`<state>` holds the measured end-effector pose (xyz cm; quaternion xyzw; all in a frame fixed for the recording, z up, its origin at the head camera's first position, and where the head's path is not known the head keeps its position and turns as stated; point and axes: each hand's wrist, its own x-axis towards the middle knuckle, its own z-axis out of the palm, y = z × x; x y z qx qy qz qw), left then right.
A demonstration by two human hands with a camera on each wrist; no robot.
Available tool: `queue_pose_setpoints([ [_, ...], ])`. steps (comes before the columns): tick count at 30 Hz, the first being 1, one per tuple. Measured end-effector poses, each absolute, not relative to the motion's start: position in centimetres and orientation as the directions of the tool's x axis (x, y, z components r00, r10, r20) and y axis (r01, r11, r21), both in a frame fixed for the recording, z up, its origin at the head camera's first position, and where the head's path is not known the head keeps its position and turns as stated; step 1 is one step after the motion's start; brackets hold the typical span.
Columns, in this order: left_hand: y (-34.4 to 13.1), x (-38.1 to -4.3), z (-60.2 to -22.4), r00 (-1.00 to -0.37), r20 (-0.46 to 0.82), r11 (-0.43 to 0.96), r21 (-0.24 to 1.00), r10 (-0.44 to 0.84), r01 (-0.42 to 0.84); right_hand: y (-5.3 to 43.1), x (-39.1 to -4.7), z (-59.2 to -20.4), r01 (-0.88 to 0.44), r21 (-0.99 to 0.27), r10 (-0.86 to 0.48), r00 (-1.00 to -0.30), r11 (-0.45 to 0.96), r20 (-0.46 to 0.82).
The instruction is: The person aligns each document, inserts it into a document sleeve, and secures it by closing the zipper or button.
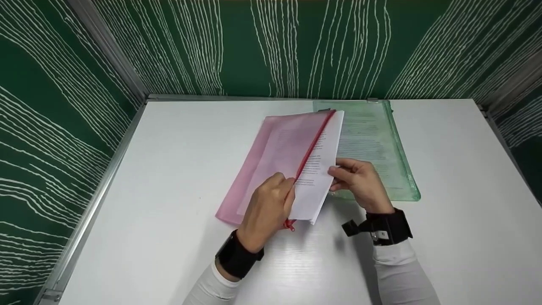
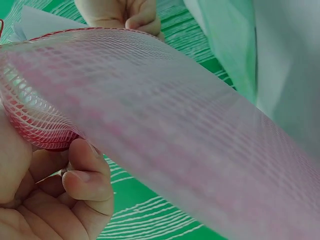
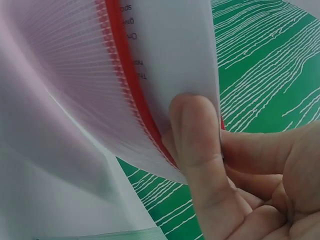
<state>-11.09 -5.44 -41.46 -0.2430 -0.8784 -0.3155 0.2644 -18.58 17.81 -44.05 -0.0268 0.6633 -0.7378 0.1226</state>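
Observation:
A pink mesh zip pouch with a red zipper is held tilted above the white table. Its zipped side gapes, and printed sheets stick out of it to the right. My left hand grips the pouch by its zipper edge near the lower corner; in the left wrist view, curled fingers hold the mesh. With thumb and fingers, my right hand pinches the outer edge of the sheets. The right wrist view shows the thumb lying flat on the paper beside the red zipper.
A green zip pouch with printed paper inside lies at the back right of the white table, partly behind the pink one. Metal rails and green panels with white lines border the table.

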Motion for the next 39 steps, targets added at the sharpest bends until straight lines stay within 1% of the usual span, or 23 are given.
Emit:
queue_pose_setpoints([
  [9,-5.3,-10.9,-41.3,-0.748,0.611,0.682,0.431,0.260,0.590,17.2,-18.5,-44.2,0.116,-0.993,-0.198,-0.974,-0.030,-0.108],
  [20,-5.3,-10.9,-41.2,-0.714,0.644,0.672,0.403,0.274,0.621,17.0,-18.5,-44.0,0.104,-0.990,-0.212,-0.970,0.093,-0.121],
  [29,-5.2,-10.8,-41.2,-0.705,0.649,0.681,0.380,0.286,0.626,16.9,-18.4,-44.1,0.127,-0.984,-0.215,-0.965,0.121,-0.151],
  [39,-5.3,-10.8,-41.0,-0.694,0.659,0.660,0.387,0.290,0.644,16.6,-18.4,-44.5,0.080,-0.987,-0.208,-0.972,0.141,-0.109],
])
